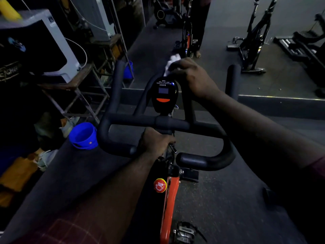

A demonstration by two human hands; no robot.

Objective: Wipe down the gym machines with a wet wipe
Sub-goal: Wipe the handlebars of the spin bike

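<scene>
Reaching over console, right hand fingers curled round wet wipe; left hand gripping handlebar.

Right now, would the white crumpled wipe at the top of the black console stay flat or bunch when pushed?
Probably bunch: the white crumpled wipe sticks out in limp folds beyond the right hand. Likely light, so it should follow the hand only under steady pressure.
</scene>
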